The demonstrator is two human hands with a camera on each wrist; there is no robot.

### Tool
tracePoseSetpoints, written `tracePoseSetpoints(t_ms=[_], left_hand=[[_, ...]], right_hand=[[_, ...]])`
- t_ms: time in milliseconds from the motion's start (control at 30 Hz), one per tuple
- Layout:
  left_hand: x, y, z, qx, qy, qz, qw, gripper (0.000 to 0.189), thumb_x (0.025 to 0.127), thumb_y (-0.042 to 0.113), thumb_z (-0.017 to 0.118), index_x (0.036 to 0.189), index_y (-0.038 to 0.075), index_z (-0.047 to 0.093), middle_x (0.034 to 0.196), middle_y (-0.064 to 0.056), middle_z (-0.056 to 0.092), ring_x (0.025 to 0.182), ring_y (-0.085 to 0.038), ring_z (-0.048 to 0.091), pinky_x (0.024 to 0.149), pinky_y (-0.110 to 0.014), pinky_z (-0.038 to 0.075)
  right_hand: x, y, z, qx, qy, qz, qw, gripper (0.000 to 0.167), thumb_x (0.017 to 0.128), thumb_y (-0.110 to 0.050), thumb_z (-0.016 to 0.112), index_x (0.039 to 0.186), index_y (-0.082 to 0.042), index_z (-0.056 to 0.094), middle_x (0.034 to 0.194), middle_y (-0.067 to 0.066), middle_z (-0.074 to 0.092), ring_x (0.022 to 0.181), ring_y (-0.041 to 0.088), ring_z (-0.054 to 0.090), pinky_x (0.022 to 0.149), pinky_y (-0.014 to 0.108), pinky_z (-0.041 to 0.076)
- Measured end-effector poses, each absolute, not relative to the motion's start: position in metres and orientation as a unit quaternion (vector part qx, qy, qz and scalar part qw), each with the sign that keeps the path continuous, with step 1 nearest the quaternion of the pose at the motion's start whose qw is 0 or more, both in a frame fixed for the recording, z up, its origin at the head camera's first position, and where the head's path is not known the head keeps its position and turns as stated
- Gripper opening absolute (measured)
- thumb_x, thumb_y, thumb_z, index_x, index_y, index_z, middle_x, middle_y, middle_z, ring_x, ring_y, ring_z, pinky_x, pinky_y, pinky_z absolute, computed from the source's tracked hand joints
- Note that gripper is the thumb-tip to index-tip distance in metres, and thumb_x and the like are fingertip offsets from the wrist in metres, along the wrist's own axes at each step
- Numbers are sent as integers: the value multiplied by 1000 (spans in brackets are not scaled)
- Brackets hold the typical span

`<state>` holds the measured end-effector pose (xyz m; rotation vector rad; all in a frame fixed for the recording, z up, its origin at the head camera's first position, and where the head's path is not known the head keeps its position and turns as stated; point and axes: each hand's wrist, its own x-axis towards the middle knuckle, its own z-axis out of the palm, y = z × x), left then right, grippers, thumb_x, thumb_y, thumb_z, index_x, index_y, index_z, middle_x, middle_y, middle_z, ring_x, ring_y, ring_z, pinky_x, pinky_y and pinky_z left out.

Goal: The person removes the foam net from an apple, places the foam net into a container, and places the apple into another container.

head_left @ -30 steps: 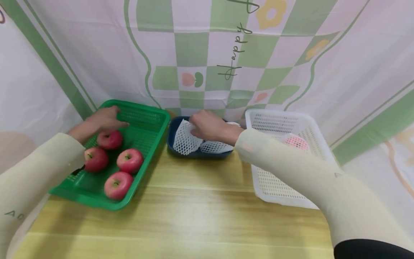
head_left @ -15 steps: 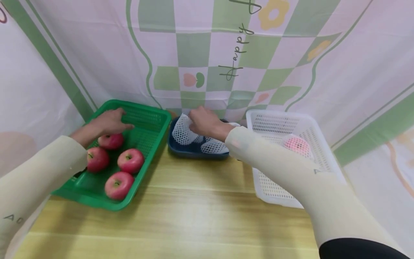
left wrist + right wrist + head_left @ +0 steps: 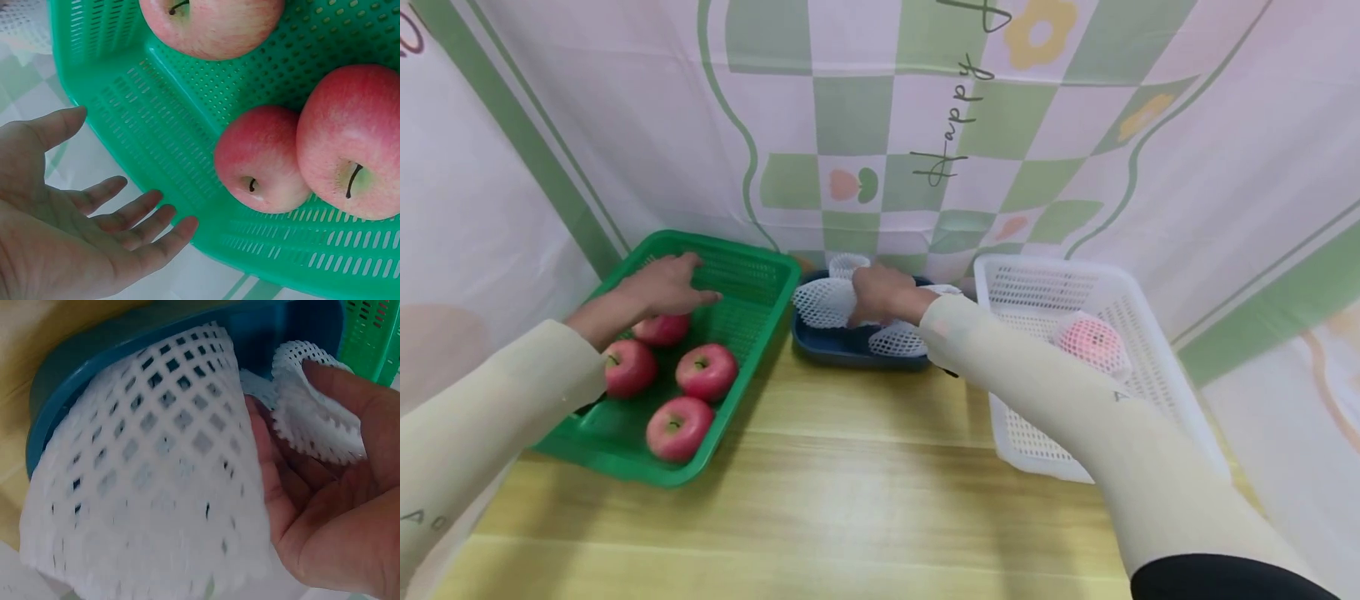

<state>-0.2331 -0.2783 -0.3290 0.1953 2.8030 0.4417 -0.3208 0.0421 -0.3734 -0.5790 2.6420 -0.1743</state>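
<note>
My left hand (image 3: 662,290) hovers over the green basket (image 3: 775,279), fingers spread and holding nothing; in the left wrist view the palm (image 3: 69,231) is beside the basket's rim. Red apples (image 3: 707,372) lie in that basket, one partly covered by the hand. Over the dark blue tray (image 3: 820,354) my right hand (image 3: 886,293) pinches a white foam net sleeve (image 3: 306,419) between thumb and fingers. Another foam net (image 3: 150,469) fills the front of the right wrist view, beside the fingers. More white netting (image 3: 898,340) lies in the tray under the right wrist.
A white basket (image 3: 1011,446) stands at the right, holding a fruit in pink-looking netting (image 3: 1092,342); my right forearm crosses over its near side. The wooden table (image 3: 842,500) extends in front. A patterned cloth (image 3: 850,117) hangs directly behind the containers.
My left hand has shifted slightly right over the green basket. The netting at my right hand has swung from hanging down to pointing left, and another net piece now shows behind the hand.
</note>
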Motion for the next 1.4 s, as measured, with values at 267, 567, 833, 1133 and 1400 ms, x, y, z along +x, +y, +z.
tracePoseSetpoints(t_ms=[267,567,833,1133,1400], left_hand=[[-232,-272,-326,61,979,142,132,78,105,39,61,156,-12,32,153,-43,36,138,-60,40,104,-74,43],[-228,-269,-321,68,979,146,128,78,105,40,61,156,-12,31,153,-43,35,138,-61,39,105,-75,41],[-227,-271,-316,70,978,152,127,79,106,38,60,157,-13,28,155,-44,30,141,-62,34,109,-75,38],[-228,-263,-314,80,978,155,115,79,106,39,60,157,-12,29,157,-42,33,144,-59,32,114,-73,34],[-224,-246,-314,85,978,148,118,79,106,40,61,159,-9,29,158,-41,32,145,-58,32,114,-74,34]], right_hand=[[-294,59,-324,-249,941,-9,231,44,83,-36,91,74,-12,56,70,-1,59,52,12,54,51,24,46],[-290,104,-295,-311,929,-7,202,45,90,-36,84,73,-1,61,72,4,61,66,16,57,68,28,50],[-291,161,-282,-267,950,-53,155,52,93,-30,79,125,10,70,124,29,71,110,41,71,98,53,57],[-286,214,-282,-238,963,-50,120,52,93,-32,79,120,12,71,114,29,75,106,45,72,95,57,57],[-280,253,-284,-191,974,-44,111,57,97,-31,74,128,15,64,114,33,73,109,50,69,94,61,55]])
